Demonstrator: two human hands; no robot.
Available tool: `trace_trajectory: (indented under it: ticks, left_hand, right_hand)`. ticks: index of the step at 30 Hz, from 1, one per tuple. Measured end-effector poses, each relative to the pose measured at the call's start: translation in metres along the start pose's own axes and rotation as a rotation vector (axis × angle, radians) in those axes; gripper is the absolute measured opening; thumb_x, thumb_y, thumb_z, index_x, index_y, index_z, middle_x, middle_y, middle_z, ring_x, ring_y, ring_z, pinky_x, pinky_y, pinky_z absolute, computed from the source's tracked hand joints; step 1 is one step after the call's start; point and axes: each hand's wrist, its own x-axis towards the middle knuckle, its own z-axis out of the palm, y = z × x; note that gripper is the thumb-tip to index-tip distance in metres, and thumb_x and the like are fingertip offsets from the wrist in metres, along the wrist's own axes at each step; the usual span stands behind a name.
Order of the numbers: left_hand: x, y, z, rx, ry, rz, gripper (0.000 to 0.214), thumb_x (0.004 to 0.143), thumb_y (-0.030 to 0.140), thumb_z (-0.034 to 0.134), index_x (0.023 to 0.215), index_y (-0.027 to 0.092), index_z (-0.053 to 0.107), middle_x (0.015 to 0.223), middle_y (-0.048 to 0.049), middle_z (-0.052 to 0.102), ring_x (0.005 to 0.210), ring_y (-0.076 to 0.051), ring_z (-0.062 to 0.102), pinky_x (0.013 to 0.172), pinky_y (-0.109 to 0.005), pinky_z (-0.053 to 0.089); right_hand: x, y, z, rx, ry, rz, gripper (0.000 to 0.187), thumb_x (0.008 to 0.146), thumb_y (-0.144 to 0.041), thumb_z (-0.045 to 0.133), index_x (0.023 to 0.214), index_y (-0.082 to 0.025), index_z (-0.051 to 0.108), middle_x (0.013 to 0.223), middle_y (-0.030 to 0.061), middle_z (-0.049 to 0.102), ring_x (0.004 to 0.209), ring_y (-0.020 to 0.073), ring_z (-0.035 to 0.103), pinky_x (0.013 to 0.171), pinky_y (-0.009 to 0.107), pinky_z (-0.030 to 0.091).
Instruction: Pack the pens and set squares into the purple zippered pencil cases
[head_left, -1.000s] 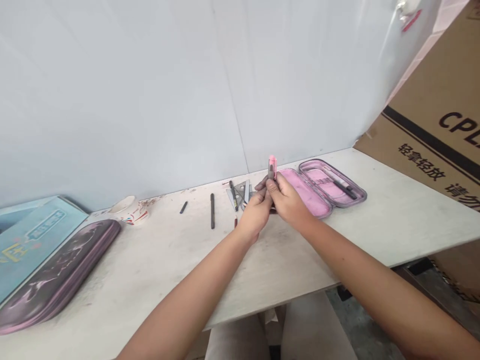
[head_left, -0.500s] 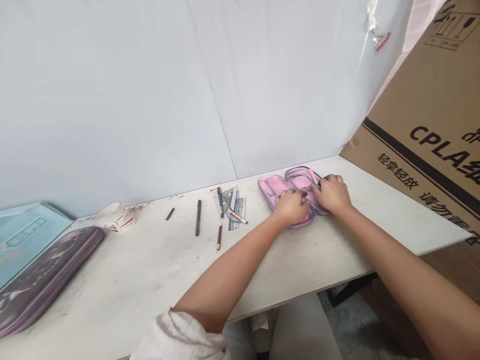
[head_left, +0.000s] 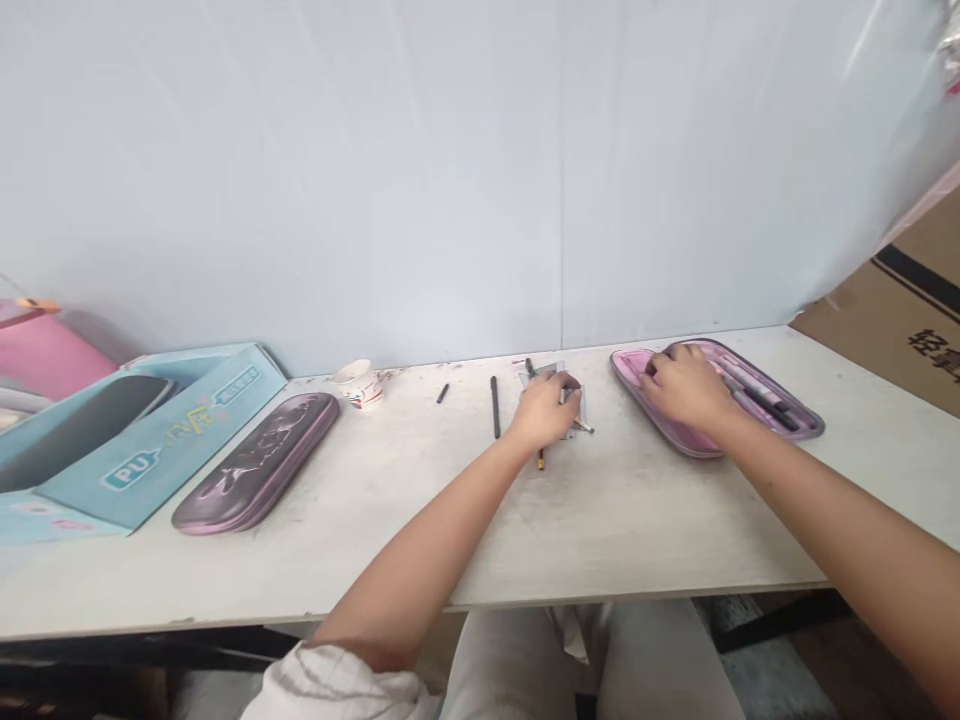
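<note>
An open pink pencil case lies at the right of the table, with several pens in its right half. My right hand is over the middle of the case, its curled fingers gripping the inner part; the fingertips are partly hidden. To the left, my left hand reaches down over a pile of clear rulers, its thumb and fingers slightly apart. A pencil sticks out beside that hand, and a dark red pencil shows below it. A black pen lies left of the pile.
A short dark stick-like piece and a paper cup stand farther left on the table. Beyond them are a closed dark pencil case and a light blue box. A wall runs along the back; a cardboard box is at right.
My left hand has left the pink case and moved left onto the rulers. My right hand has shifted within the case, which now shows its pens. The view has turned left.
</note>
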Motion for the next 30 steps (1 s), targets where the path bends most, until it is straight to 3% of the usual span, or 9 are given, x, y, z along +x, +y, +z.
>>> trace_trajectory:
  ticks: [3,9,12,15,18,21,24,27,30]
  left_hand:
    - [-0.011,-0.042,-0.024,0.063,0.073,-0.066,0.025,0.083,0.028,0.042,0.097,0.018,0.060,0.101,-0.0073,0.061,0.103,-0.019,0.053,0.093,-0.032,0.040]
    - [-0.031,-0.123,-0.064,0.342,0.139,-0.356,0.031,0.083,0.030,0.041,0.105,0.014,0.055,0.107,-0.0147,0.057,0.104,-0.028,0.052,0.087,-0.040,0.042]
    - [-0.035,-0.148,-0.071,0.430,0.132,-0.447,0.038,0.080,0.031,0.047,0.109,0.007,0.052,0.111,-0.0219,0.052,0.109,-0.035,0.047,0.087,-0.045,0.040]
    - [-0.033,-0.162,-0.074,0.319,0.095,-0.500,0.038,0.078,0.025,0.050,0.108,0.001,0.052,0.114,-0.0280,0.050,0.113,-0.038,0.044,0.091,-0.049,0.035]
    - [-0.029,-0.165,-0.074,0.176,0.060,-0.486,0.029,0.081,0.021,0.044,0.102,0.002,0.054,0.112,-0.0278,0.053,0.110,-0.035,0.048,0.092,-0.046,0.035]
    - [-0.023,-0.154,-0.070,0.037,0.026,-0.427,0.028,0.087,0.025,0.034,0.094,0.010,0.057,0.101,-0.0183,0.061,0.097,-0.024,0.057,0.085,-0.034,0.041]
    - [-0.019,-0.129,-0.064,-0.231,0.023,-0.375,0.031,0.089,0.028,0.029,0.089,0.013,0.055,0.087,-0.0103,0.063,0.077,-0.015,0.059,0.071,-0.026,0.045]
    - [-0.012,-0.096,-0.056,-0.604,0.045,-0.345,0.025,0.085,0.029,0.036,0.081,0.014,0.055,0.073,-0.0054,0.059,0.065,-0.012,0.054,0.065,-0.025,0.044]
    - [0.001,-0.058,-0.041,-0.688,0.022,-0.284,0.022,0.082,0.029,0.043,0.078,0.014,0.058,0.069,-0.0032,0.057,0.064,-0.011,0.051,0.066,-0.025,0.042]
  right_hand:
    - [0.014,-0.054,-0.002,0.045,-0.014,-0.121,0.038,0.086,-0.034,0.036,0.097,-0.010,0.063,0.099,0.0181,0.057,0.101,0.0290,0.045,0.085,0.038,0.035]
    - [0.038,-0.169,0.003,0.156,-0.016,-0.294,0.036,0.087,-0.031,0.037,0.100,-0.009,0.062,0.101,0.0169,0.055,0.103,0.0275,0.042,0.087,0.035,0.035]
    - [0.044,-0.215,0.008,0.180,-0.036,-0.363,0.034,0.086,-0.031,0.039,0.099,-0.009,0.062,0.103,0.0169,0.055,0.105,0.0276,0.041,0.088,0.036,0.035]
    - [0.048,-0.242,0.014,0.207,-0.049,-0.403,0.033,0.086,-0.030,0.040,0.100,-0.009,0.062,0.105,0.0167,0.055,0.107,0.0271,0.041,0.088,0.035,0.035]
    - [0.051,-0.250,0.020,0.288,-0.041,-0.377,0.033,0.086,-0.030,0.039,0.098,-0.009,0.063,0.104,0.0171,0.056,0.108,0.0270,0.042,0.089,0.035,0.034]
    - [0.056,-0.246,0.024,0.472,-0.025,-0.245,0.033,0.088,-0.033,0.039,0.092,-0.011,0.064,0.099,0.0152,0.060,0.103,0.0245,0.047,0.089,0.034,0.033]
    - [0.057,-0.233,0.023,0.596,-0.002,-0.123,0.032,0.089,-0.032,0.036,0.091,-0.014,0.063,0.096,0.0107,0.063,0.096,0.0195,0.052,0.086,0.031,0.035]
    - [0.053,-0.207,0.016,0.699,0.068,-0.037,0.029,0.089,-0.031,0.036,0.091,-0.016,0.061,0.096,0.0075,0.064,0.092,0.0170,0.054,0.082,0.028,0.037]
    - [0.041,-0.166,0.009,0.773,0.190,0.031,0.024,0.086,-0.032,0.041,0.086,-0.017,0.060,0.092,0.0063,0.064,0.090,0.0175,0.053,0.080,0.029,0.038]
